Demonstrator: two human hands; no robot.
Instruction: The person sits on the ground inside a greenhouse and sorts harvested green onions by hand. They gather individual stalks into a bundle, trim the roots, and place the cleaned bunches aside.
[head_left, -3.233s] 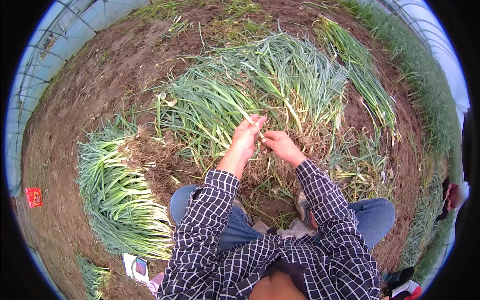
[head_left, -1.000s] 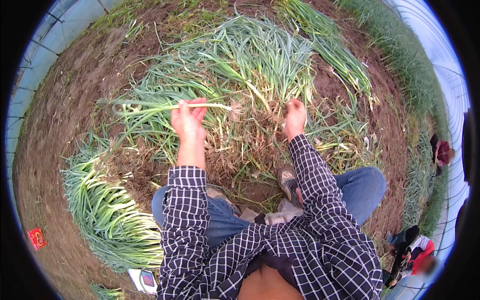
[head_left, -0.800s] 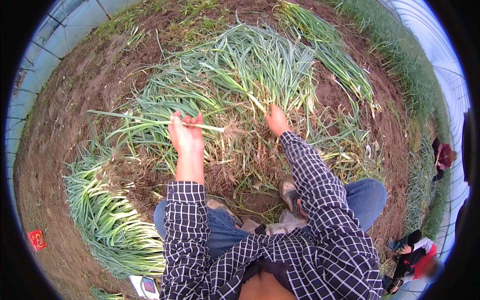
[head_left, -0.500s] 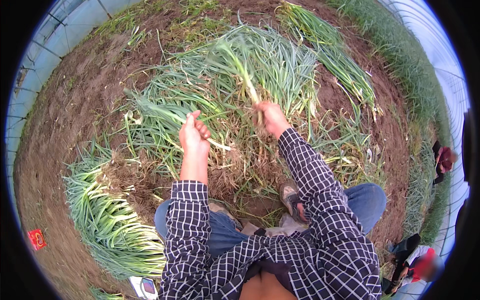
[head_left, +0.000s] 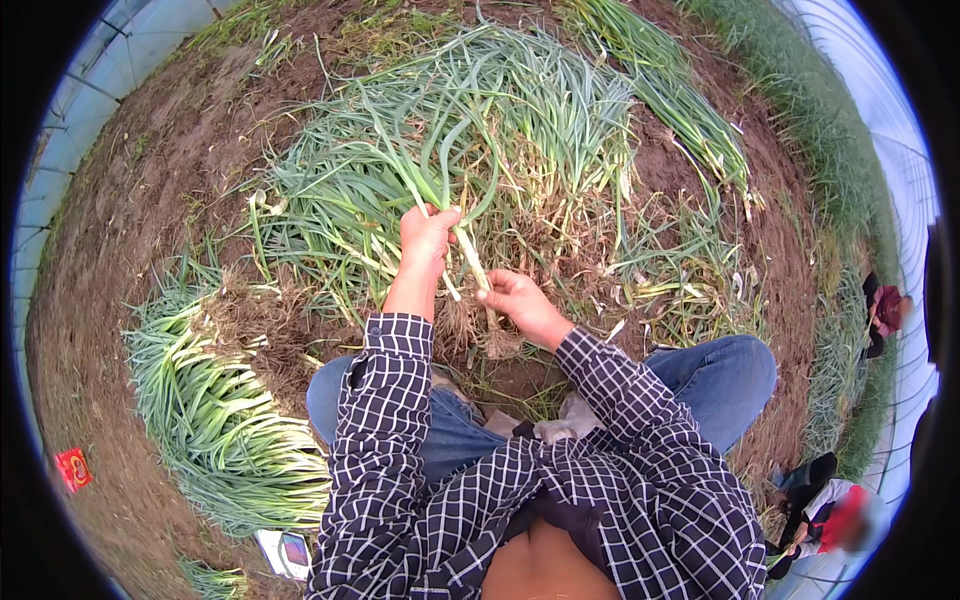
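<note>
My left hand (head_left: 428,240) is closed around green onions in front of me, their leaves fanning up and away from the fist. One thick green onion (head_left: 468,252) slants down to the right, ending in shaggy roots (head_left: 502,345). A thinner white stalk hangs beside it from the same fist. The fingers of my right hand (head_left: 522,305) pinch the thick stem just above its roots. Beyond both hands spreads a large heap of loose green onions (head_left: 540,115) with dry leaves among them. To my left lies a neat pile of green onions (head_left: 235,430), roots toward me.
Another bundle of green onions (head_left: 680,110) lies at the far right, by a strip of growing plants (head_left: 800,120). A red packet (head_left: 73,469) and a white object with a dark screen-like panel (head_left: 285,553) lie at left. Two people (head_left: 885,312) are at the right edge.
My right hand has come down and toward me with its green onion, from the heap to beside my left hand. My left hand has moved up and right and now grips that onion too.
</note>
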